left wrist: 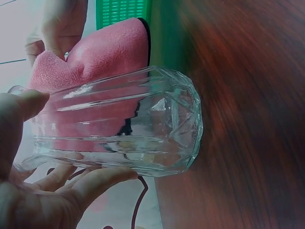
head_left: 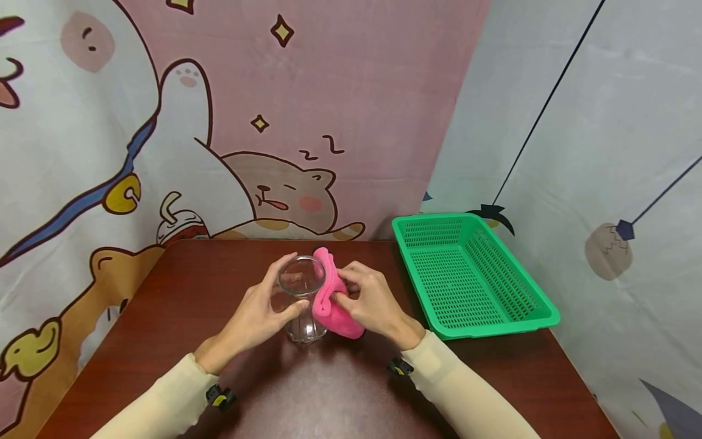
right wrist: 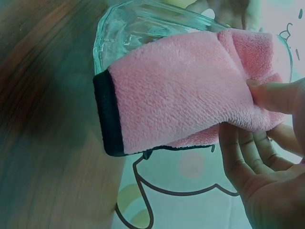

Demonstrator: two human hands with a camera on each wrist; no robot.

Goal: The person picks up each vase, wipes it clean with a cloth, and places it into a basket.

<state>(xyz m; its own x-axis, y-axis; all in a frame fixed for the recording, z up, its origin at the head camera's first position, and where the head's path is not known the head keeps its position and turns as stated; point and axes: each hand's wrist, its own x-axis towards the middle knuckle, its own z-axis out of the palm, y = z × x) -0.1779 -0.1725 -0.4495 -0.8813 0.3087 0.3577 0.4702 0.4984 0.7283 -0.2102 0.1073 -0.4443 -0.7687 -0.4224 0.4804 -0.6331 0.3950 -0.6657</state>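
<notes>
A clear glass vase (head_left: 306, 326) with ribbed, faceted sides stands upright over the dark table, its round rim facing up. My left hand (head_left: 269, 308) grips it from the left, thumb across the near side and fingers round the far side. In the left wrist view the glass vase (left wrist: 176, 119) shows its thick faceted base. My right hand (head_left: 373, 299) pinches a folded pink cloth (head_left: 340, 314) between thumb and fingers, right against the vase's right side. The right wrist view shows the fluffy pink cloth (right wrist: 176, 90) with a black edge band, overlapping part of the glass.
A green plastic basket (head_left: 422, 292) with perforated walls sits at the right of the dark wooden table (head_left: 208, 292). Behind the table hangs a cartoon-printed curtain (head_left: 356, 91), and another light curtain (head_left: 576, 152) borders the right side.
</notes>
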